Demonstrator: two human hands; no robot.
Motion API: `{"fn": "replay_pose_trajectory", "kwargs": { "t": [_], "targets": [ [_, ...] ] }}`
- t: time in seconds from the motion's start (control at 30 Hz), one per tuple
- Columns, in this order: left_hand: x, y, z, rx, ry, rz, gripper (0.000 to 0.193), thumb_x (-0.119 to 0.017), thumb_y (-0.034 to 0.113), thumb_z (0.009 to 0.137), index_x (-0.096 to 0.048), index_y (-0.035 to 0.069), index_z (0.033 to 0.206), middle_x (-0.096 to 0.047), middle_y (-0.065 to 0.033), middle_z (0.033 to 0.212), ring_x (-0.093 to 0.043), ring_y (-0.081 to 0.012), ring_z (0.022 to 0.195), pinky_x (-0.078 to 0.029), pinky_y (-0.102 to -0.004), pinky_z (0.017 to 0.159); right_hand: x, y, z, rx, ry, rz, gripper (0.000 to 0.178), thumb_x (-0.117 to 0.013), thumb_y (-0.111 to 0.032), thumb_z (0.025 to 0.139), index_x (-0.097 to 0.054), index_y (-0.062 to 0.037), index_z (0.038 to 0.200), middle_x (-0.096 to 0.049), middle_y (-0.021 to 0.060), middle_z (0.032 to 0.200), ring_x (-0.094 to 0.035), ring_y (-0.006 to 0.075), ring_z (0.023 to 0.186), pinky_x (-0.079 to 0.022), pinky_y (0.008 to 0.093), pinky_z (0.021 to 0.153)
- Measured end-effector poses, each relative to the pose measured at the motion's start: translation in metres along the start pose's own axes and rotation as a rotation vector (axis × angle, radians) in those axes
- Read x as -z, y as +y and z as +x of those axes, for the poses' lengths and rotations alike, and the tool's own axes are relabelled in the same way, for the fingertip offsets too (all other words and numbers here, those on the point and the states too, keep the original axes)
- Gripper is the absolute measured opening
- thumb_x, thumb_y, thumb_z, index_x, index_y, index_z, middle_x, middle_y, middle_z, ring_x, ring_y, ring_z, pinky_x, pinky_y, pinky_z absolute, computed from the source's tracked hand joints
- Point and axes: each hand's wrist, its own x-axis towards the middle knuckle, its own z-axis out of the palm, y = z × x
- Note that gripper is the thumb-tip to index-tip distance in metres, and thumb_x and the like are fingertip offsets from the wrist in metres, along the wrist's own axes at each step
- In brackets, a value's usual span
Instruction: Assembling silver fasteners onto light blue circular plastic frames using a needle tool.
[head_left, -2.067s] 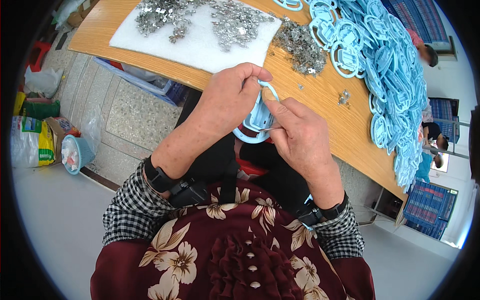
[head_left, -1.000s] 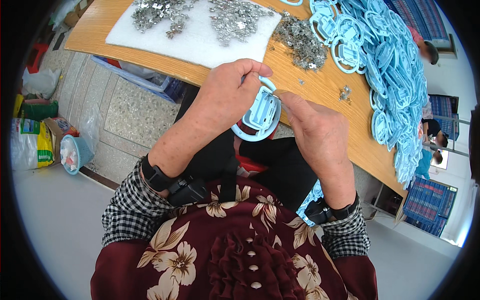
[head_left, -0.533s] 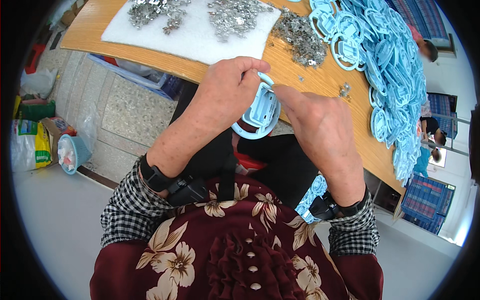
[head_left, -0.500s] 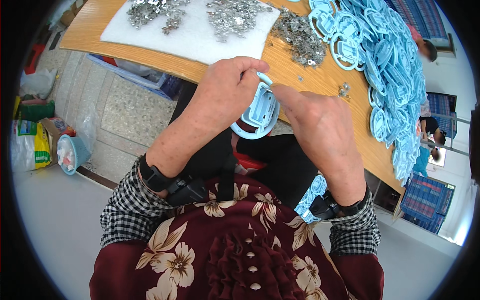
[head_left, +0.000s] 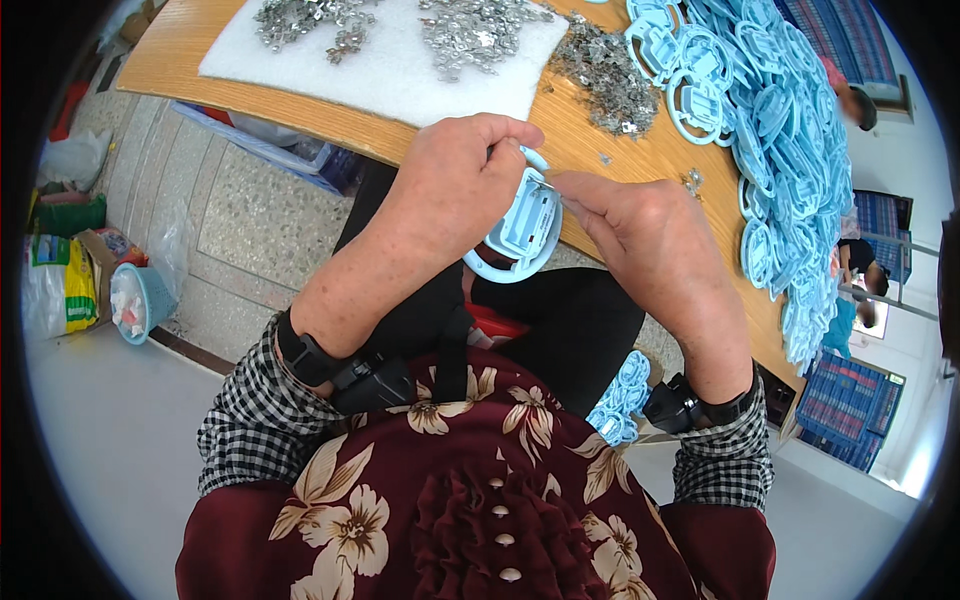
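Right now, the left hand [head_left: 455,180] is gripping a blue part [head_left: 522,222] by its upper left rim. Its thumb and forefinger are closing narrowly near the top of the ring, while its other fingers are hiding behind the palm, so I cannot tell how they are bending. The part is hanging over the lap, just off the near edge of the table [head_left: 578,150], its recessed face turning up toward the camera.

From the other side, the right hand [head_left: 655,220] is pinching a thin metal sliver [head_left: 543,184] between thumb and forefinger. That sliver is pointing in over the part's upper right; whether its tip is touching the plastic, I cannot tell. The remaining right fingers are curling beneath.

Beyond the left hand, a white pad [head_left: 350,85] is lying on the table, bearing a left heap [head_left: 312,22] and a right heap [head_left: 475,38] of metal bits. A darker heap [head_left: 608,82] is resting on the wood just beside the pad, and a small cluster [head_left: 693,181] is sitting nearer the right hand. Along the table's right side, a big pile [head_left: 785,140] of similar blue parts is spreading. More blue pieces [head_left: 622,398] are showing below, beside the right wrist.
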Motion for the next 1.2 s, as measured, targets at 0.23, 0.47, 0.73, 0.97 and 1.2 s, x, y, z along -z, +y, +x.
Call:
{"fn": "replay_pose_trajectory", "kwargs": {
  "t": [0.23, 0.47, 0.73, 0.97, 1.2],
  "targets": [
    [-0.003, -0.002, 0.002, -0.046, 0.018, 0.086, 0.028, -0.051, 0.015, 0.100, -0.070, -0.001, 0.113, -0.069, -0.0057, 0.079, -0.062, -0.0091, 0.070, -0.051, -0.0270, 0.066, 0.002, -0.010, 0.004, 0.018, 0.038, -0.105, 0.019, -0.066, -0.012, 0.088, -0.073, -0.0108, 0.105, -0.067, 0.0194, 0.077, -0.066, 0.0385, 0.072, -0.052, 0.0452, 0.062],
    [-0.003, -0.005, 0.002, 0.027, -0.001, -0.020, 0.029, -0.051, 0.016, 0.101, -0.069, -0.002, 0.114, -0.070, -0.0053, 0.084, -0.063, -0.0091, 0.074, -0.053, -0.0268, 0.068, 0.014, 0.001, 0.020, 0.168, -0.060, -0.232, 0.021, -0.065, -0.015, 0.090, -0.073, -0.0120, 0.108, -0.068, 0.0194, 0.079, -0.066, 0.0396, 0.076, -0.052, 0.0477, 0.065],
    [-0.001, -0.001, 0.000, 0.018, -0.013, 0.012, 0.029, -0.050, 0.013, 0.099, -0.070, -0.001, 0.115, -0.071, -0.0061, 0.085, -0.064, -0.0090, 0.074, -0.053, -0.0261, 0.069, 0.007, 0.002, 0.007, 0.080, -0.033, -0.102, 0.024, -0.065, -0.011, 0.089, -0.072, -0.0125, 0.112, -0.067, 0.0208, 0.078, -0.066, 0.0395, 0.076, -0.053, 0.0473, 0.067],
    [-0.001, -0.002, 0.000, -0.020, 0.024, 0.078, 0.030, -0.050, 0.014, 0.097, -0.071, -0.002, 0.113, -0.071, -0.0104, 0.081, -0.066, -0.0148, 0.072, -0.053, -0.0295, 0.069, 0.014, -0.012, 0.012, 0.151, -0.047, -0.323, 0.021, -0.062, -0.006, 0.084, -0.071, -0.0093, 0.103, -0.066, 0.0198, 0.075, -0.068, 0.0379, 0.074, -0.053, 0.0469, 0.066],
    [-0.004, -0.009, 0.004, -0.019, 0.081, 0.034, 0.031, -0.052, 0.015, 0.094, -0.072, -0.003, 0.110, -0.070, -0.0179, 0.076, -0.068, -0.0224, 0.068, -0.053, -0.0339, 0.067, 0.028, -0.014, 0.022, 0.409, 0.008, -0.449, 0.011, -0.063, -0.007, 0.081, -0.070, -0.0058, 0.090, -0.068, 0.0170, 0.079, -0.070, 0.0342, 0.077, -0.053, 0.0433, 0.064]
  ]
}}
